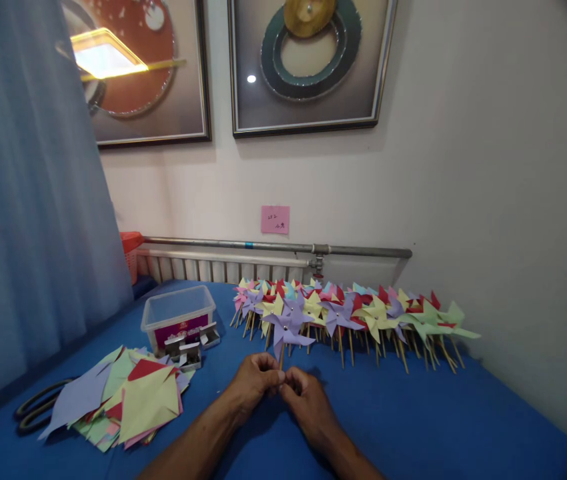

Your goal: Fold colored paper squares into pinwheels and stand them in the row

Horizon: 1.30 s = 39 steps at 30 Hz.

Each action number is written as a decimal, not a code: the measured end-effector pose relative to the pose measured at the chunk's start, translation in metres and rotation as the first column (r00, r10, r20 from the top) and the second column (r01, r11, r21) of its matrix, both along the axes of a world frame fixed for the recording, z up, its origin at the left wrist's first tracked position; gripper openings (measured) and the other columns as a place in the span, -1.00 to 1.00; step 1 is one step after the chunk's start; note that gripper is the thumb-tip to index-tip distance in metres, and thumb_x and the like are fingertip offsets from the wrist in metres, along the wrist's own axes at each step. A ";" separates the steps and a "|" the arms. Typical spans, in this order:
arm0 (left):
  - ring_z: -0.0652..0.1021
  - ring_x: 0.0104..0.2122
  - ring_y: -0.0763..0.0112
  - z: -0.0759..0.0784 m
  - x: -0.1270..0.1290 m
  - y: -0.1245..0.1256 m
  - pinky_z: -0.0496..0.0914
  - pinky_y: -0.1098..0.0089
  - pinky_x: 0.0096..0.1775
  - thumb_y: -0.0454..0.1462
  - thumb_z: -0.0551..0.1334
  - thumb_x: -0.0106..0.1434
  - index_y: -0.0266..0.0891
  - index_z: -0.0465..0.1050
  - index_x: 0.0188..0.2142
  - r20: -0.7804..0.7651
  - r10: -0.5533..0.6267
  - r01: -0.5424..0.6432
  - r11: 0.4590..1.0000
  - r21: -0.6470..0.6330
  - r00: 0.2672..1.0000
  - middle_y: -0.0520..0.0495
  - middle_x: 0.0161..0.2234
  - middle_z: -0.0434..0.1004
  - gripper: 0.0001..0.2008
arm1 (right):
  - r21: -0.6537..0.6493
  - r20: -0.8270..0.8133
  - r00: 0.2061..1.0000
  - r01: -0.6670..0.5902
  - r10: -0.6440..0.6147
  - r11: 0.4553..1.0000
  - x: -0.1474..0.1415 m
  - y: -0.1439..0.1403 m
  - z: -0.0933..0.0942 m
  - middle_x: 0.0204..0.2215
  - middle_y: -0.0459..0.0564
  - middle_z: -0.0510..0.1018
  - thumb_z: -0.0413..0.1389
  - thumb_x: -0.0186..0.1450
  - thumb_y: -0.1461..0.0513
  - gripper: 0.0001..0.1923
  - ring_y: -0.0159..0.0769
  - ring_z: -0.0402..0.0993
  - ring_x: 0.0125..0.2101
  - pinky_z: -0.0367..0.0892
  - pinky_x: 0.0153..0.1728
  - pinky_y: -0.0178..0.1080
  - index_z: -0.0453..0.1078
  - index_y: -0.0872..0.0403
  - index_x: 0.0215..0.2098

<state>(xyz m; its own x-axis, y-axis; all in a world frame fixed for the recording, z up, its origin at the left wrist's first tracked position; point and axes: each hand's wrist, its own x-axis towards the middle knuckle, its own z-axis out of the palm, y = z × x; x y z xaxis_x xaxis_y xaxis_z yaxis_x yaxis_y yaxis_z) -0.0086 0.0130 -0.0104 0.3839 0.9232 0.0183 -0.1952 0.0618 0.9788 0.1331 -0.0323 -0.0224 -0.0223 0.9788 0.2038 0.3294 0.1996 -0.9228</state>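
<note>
We are working at a worktop (413,413) covered in a blue cloth, pushed up against a pale wall. Our left hand (253,381) and right hand (308,395) meet at the middle of it, fingertips pinched together around the thin wooden stick of a purple pinwheel (287,327). Both grips are closed on that stick, and the paper wheel stands upright just above our knuckles.

Behind the purple pinwheel, a long row of finished pinwheels (363,313) in yellow, red, green, pink and purple leans along the back edge of the worktop, their sticks resting on the cloth. To our left lies a loose stack of paper squares (133,397) in lilac, yellow, green and red, some already cut and folded. Just beyond the stack stands a clear plastic box (178,313) with a red label, and small metal boxes (191,347) lie touching its front. A pair of scissors (38,407) lies at the far left edge, partly hidden by the paper.

A blue curtain (28,200) hangs on the left. Along the wall run a grey pipe (273,247) and a white radiator (213,268), with a pink note (275,219) stuck above them and two framed pictures (308,67) higher up. An orange basket (131,250) shows beside the curtain.
</note>
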 end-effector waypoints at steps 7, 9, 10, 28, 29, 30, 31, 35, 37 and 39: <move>0.32 -0.68 0.54 -0.002 0.000 0.001 0.12 0.46 -0.55 -0.19 0.45 -0.15 -0.27 0.38 -0.55 0.004 0.005 -0.005 1.000 0.007 1.000 0.07 -0.68 0.37 -0.70 | -0.010 -0.031 1.000 -0.005 0.005 1.000 -0.001 -0.001 0.001 -0.60 -0.22 0.24 0.08 0.24 0.13 -0.80 -0.41 0.10 -0.53 0.05 -0.47 -0.32 0.27 0.04 -0.49; 0.32 -0.68 0.54 -0.003 0.000 0.001 0.13 0.46 -0.55 -0.19 0.46 -0.15 -0.27 0.38 -0.54 0.007 -0.001 0.001 1.000 0.011 1.000 0.07 -0.68 0.37 -0.70 | -0.011 -0.034 0.999 0.000 0.000 1.000 -0.001 -0.001 0.000 -0.60 -0.23 0.23 0.08 0.23 0.14 -0.80 -0.41 0.10 -0.53 0.05 -0.47 -0.32 0.27 0.04 -0.50; 0.32 -0.68 0.54 -0.003 0.000 0.002 0.13 0.46 -0.55 -0.18 0.46 -0.14 -0.27 0.38 -0.54 0.007 -0.004 0.003 1.000 0.014 1.000 0.07 -0.68 0.37 -0.69 | -0.011 -0.032 0.999 0.001 -0.001 1.000 -0.001 -0.001 -0.001 -0.60 -0.23 0.23 0.09 0.23 0.15 -0.81 -0.41 0.10 -0.53 0.05 -0.47 -0.32 0.27 0.04 -0.50; 0.34 -0.67 0.54 -0.003 0.000 0.003 0.15 0.45 -0.53 -0.20 0.44 -0.15 -0.29 0.44 -0.53 -0.003 0.003 -0.003 1.000 0.004 1.000 0.03 -0.63 0.44 -0.74 | -0.016 0.016 1.000 -0.014 0.014 1.000 0.000 0.000 -0.001 -0.58 -0.20 0.27 0.04 0.28 0.15 -0.79 -0.41 0.11 -0.54 0.05 -0.49 -0.31 0.33 0.07 -0.47; 0.34 -0.67 0.54 -0.003 0.000 0.003 0.15 0.45 -0.53 -0.21 0.44 -0.15 -0.29 0.45 -0.52 -0.002 0.002 -0.002 1.000 0.002 1.000 0.03 -0.63 0.44 -0.75 | -0.019 0.018 1.000 -0.012 0.012 1.000 0.000 -0.001 0.000 -0.58 -0.20 0.26 0.04 0.28 0.16 -0.80 -0.41 0.11 -0.54 0.05 -0.49 -0.31 0.35 0.07 -0.46; 0.33 -0.67 0.54 -0.003 0.000 0.003 0.15 0.45 -0.53 -0.21 0.44 -0.15 -0.30 0.46 -0.52 -0.002 -0.001 0.001 1.000 0.000 1.000 0.03 -0.63 0.44 -0.75 | -0.020 0.020 1.000 -0.011 0.011 1.000 0.000 -0.001 0.000 -0.58 -0.20 0.27 0.04 0.28 0.17 -0.81 -0.41 0.11 -0.54 0.05 -0.48 -0.32 0.36 0.07 -0.45; 0.33 -0.67 0.55 -0.002 0.000 0.003 0.15 0.45 -0.53 -0.21 0.44 -0.15 -0.30 0.47 -0.52 -0.002 -0.003 0.003 1.000 -0.001 1.000 0.03 -0.63 0.44 -0.75 | -0.020 0.023 1.000 -0.012 0.012 1.000 0.000 -0.001 0.000 -0.58 -0.20 0.28 0.04 0.27 0.19 -0.82 -0.41 0.12 -0.54 0.06 -0.48 -0.32 0.38 0.08 -0.44; 0.34 -0.66 0.55 -0.001 -0.001 0.002 0.15 0.44 -0.52 -0.20 0.44 -0.16 -0.32 0.50 -0.51 -0.007 -0.008 0.008 1.000 -0.001 1.000 0.02 -0.62 0.45 -0.74 | -0.024 0.034 0.999 -0.016 0.017 1.000 0.000 -0.001 0.001 -0.57 -0.18 0.31 0.05 0.26 0.21 -0.83 -0.40 0.15 -0.53 0.08 -0.48 -0.32 0.40 0.09 -0.44; 0.34 -0.66 0.54 0.000 -0.001 0.003 0.16 0.44 -0.52 -0.20 0.45 -0.16 -0.32 0.49 -0.51 -0.009 -0.011 0.011 1.000 -0.003 1.000 0.01 -0.62 0.45 -0.73 | -0.032 0.025 1.000 -0.007 0.008 0.999 0.000 -0.001 0.001 -0.59 -0.19 0.29 0.06 0.25 0.21 -0.84 -0.40 0.15 -0.54 0.07 -0.48 -0.32 0.40 0.08 -0.45; 0.34 -0.66 0.54 -0.001 -0.001 0.003 0.16 0.44 -0.52 -0.19 0.46 -0.17 -0.31 0.48 -0.53 -0.008 -0.018 0.018 1.000 -0.002 1.000 0.02 -0.63 0.44 -0.72 | -0.038 0.008 1.000 -0.002 0.002 0.999 -0.001 -0.001 0.000 -0.59 -0.20 0.29 0.08 0.25 0.21 -0.85 -0.41 0.13 -0.55 0.06 -0.49 -0.32 0.39 0.08 -0.45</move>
